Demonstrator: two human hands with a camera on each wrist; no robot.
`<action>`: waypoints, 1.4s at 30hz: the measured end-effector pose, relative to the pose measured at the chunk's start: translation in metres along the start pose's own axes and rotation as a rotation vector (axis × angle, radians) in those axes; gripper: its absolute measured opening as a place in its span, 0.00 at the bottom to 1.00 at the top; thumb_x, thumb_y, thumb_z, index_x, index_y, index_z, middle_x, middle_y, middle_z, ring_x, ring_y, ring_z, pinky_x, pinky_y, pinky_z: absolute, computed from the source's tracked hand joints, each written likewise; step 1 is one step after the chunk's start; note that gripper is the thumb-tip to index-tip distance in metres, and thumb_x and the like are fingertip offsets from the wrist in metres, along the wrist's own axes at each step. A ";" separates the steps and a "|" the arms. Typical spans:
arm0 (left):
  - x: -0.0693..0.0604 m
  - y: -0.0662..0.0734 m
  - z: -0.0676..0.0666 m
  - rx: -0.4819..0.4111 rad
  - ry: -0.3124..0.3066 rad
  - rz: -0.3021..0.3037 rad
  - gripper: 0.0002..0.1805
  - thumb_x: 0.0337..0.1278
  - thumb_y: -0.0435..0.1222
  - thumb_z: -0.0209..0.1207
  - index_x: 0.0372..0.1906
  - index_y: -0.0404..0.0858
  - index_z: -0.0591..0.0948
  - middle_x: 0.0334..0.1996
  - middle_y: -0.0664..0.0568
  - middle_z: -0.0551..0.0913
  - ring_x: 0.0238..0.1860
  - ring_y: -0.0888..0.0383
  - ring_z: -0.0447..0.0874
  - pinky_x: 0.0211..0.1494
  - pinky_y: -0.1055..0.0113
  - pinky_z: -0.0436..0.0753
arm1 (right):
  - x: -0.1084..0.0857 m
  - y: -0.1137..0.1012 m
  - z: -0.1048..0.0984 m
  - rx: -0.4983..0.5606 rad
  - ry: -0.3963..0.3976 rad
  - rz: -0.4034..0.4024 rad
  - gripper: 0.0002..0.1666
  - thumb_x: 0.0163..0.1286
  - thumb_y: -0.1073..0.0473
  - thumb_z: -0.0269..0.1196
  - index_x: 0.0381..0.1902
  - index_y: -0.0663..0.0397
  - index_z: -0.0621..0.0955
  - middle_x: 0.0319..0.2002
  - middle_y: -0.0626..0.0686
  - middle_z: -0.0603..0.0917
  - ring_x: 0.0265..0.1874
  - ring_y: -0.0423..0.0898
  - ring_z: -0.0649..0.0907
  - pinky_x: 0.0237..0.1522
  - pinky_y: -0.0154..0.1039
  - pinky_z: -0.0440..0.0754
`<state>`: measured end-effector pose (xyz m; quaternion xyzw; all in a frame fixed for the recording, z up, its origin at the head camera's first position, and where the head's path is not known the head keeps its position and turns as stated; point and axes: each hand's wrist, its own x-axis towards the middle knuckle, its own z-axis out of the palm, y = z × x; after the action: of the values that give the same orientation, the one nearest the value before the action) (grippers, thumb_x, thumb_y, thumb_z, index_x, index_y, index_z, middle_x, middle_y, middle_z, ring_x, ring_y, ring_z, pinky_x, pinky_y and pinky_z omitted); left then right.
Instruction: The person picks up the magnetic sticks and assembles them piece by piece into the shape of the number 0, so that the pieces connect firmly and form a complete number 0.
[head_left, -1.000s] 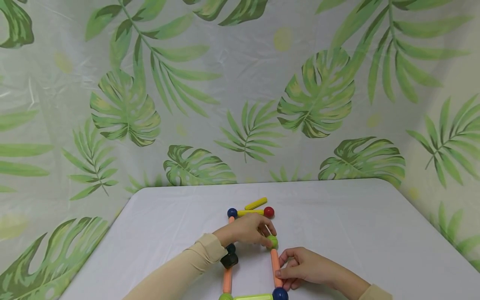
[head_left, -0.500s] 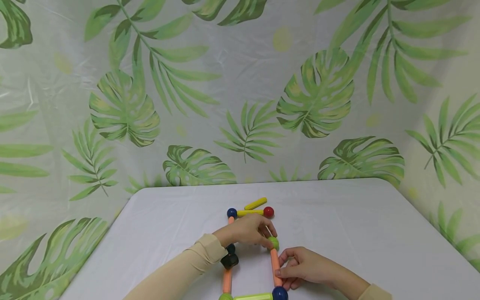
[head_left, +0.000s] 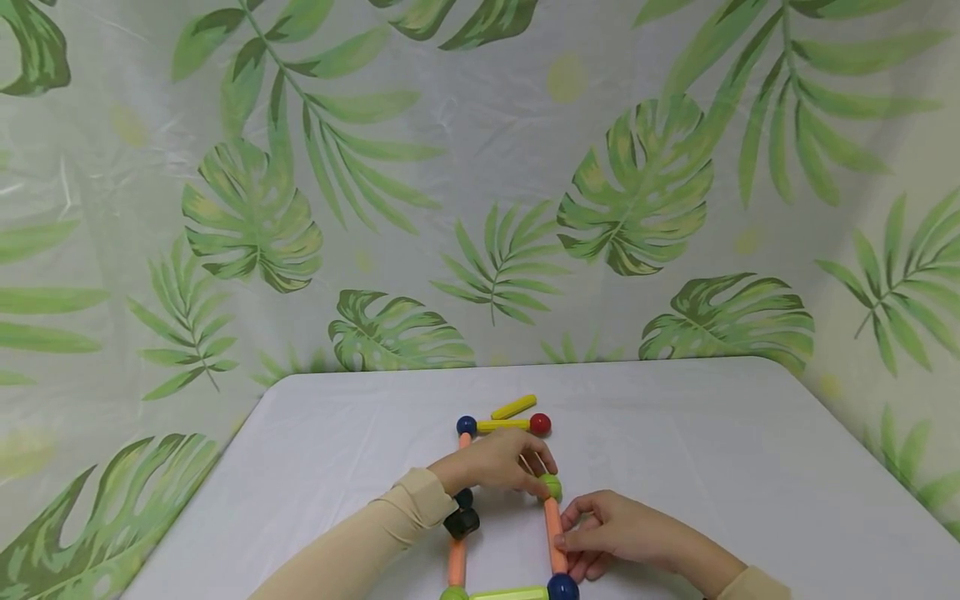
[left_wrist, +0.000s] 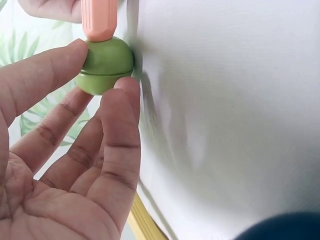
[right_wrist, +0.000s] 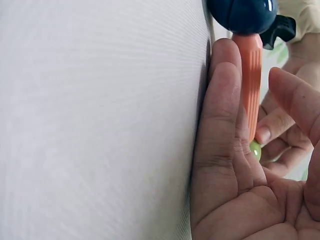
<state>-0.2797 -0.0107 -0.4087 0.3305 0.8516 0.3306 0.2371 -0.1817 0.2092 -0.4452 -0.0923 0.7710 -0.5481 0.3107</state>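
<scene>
My left hand (head_left: 498, 460) pinches a green ball (left_wrist: 107, 60) between thumb and fingertips. The ball meets the far end of an orange rod (head_left: 555, 533), whose near end joins a dark blue ball (head_left: 562, 587). Alongside that rod lies my right hand (head_left: 618, 533), its fairly straight fingers (right_wrist: 220, 115) against it. In the right wrist view the thumb stands a little off the rod. A left orange rod (head_left: 457, 562), a lime rod (head_left: 510, 593) and a second green ball (head_left: 453, 593) form other sides of the frame. My left wrist partly hides the left side.
At the far end, a yellow rod (head_left: 502, 425) links a blue ball (head_left: 467, 425) and a red ball (head_left: 540, 424). Behind it lies a loose yellow rod (head_left: 514, 407). A black wrist-worn device (head_left: 462, 522) hangs under my left wrist. White cloth (head_left: 675, 442) covers the table.
The green ball in my left hand has shifted slightly toward the orange rod's far end. Both hands otherwise keep nearly the same places.
</scene>
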 end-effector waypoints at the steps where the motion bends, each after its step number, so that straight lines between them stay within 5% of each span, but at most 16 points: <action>1: 0.000 0.000 -0.001 -0.010 0.001 0.003 0.10 0.62 0.35 0.75 0.46 0.46 0.90 0.38 0.59 0.90 0.32 0.65 0.86 0.37 0.73 0.82 | 0.000 0.000 -0.002 0.002 -0.004 -0.004 0.16 0.77 0.53 0.68 0.51 0.60 0.82 0.34 0.56 0.93 0.32 0.43 0.92 0.37 0.34 0.89; 5: -0.004 -0.002 -0.007 -0.057 0.019 0.024 0.11 0.61 0.34 0.75 0.48 0.41 0.89 0.38 0.56 0.91 0.32 0.64 0.88 0.37 0.72 0.84 | -0.002 -0.002 -0.010 -0.017 0.002 -0.031 0.15 0.78 0.55 0.66 0.51 0.62 0.83 0.36 0.56 0.93 0.33 0.44 0.91 0.38 0.36 0.90; 8: -0.008 -0.006 -0.019 0.002 0.067 0.058 0.12 0.63 0.34 0.74 0.50 0.39 0.89 0.41 0.53 0.92 0.36 0.64 0.89 0.42 0.71 0.86 | -0.002 -0.009 -0.020 -0.072 0.042 -0.049 0.14 0.78 0.56 0.66 0.51 0.62 0.83 0.36 0.55 0.93 0.34 0.45 0.91 0.39 0.38 0.90; 13: -0.019 -0.015 -0.053 0.153 0.237 0.056 0.13 0.66 0.36 0.73 0.53 0.39 0.88 0.47 0.47 0.91 0.44 0.57 0.89 0.50 0.65 0.87 | -0.006 -0.036 -0.042 -0.201 0.160 -0.095 0.15 0.77 0.55 0.66 0.53 0.61 0.84 0.37 0.54 0.92 0.37 0.47 0.90 0.43 0.43 0.91; 19: -0.026 -0.037 -0.077 0.180 0.398 0.000 0.13 0.67 0.34 0.72 0.53 0.41 0.88 0.52 0.40 0.89 0.43 0.53 0.89 0.45 0.63 0.87 | 0.004 -0.069 -0.066 -0.356 0.274 -0.218 0.17 0.76 0.53 0.68 0.53 0.60 0.84 0.38 0.54 0.91 0.39 0.50 0.90 0.44 0.41 0.90; 29: -0.017 -0.074 -0.072 0.081 0.445 -0.070 0.19 0.67 0.38 0.72 0.60 0.40 0.86 0.57 0.39 0.87 0.45 0.50 0.89 0.49 0.56 0.87 | 0.071 -0.097 -0.084 -0.635 0.411 -0.321 0.11 0.71 0.59 0.74 0.46 0.55 0.85 0.38 0.50 0.87 0.39 0.43 0.85 0.47 0.42 0.86; 36: -0.018 -0.091 -0.063 -0.031 0.400 -0.102 0.22 0.66 0.40 0.73 0.63 0.45 0.85 0.56 0.44 0.87 0.54 0.47 0.86 0.57 0.48 0.83 | 0.110 -0.103 -0.078 -0.747 0.357 -0.298 0.16 0.71 0.63 0.73 0.55 0.55 0.84 0.50 0.59 0.88 0.51 0.54 0.86 0.59 0.51 0.86; 42: -0.018 -0.095 -0.059 -0.099 0.391 -0.084 0.20 0.67 0.39 0.72 0.61 0.43 0.86 0.55 0.44 0.86 0.47 0.51 0.86 0.52 0.55 0.84 | 0.129 -0.104 -0.073 -0.851 0.326 -0.258 0.22 0.72 0.65 0.72 0.62 0.57 0.84 0.59 0.63 0.86 0.60 0.62 0.83 0.65 0.56 0.83</action>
<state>-0.3433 -0.1013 -0.4342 0.2120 0.8771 0.4199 0.0969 -0.3467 0.1650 -0.3851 -0.2191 0.9481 -0.2249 0.0497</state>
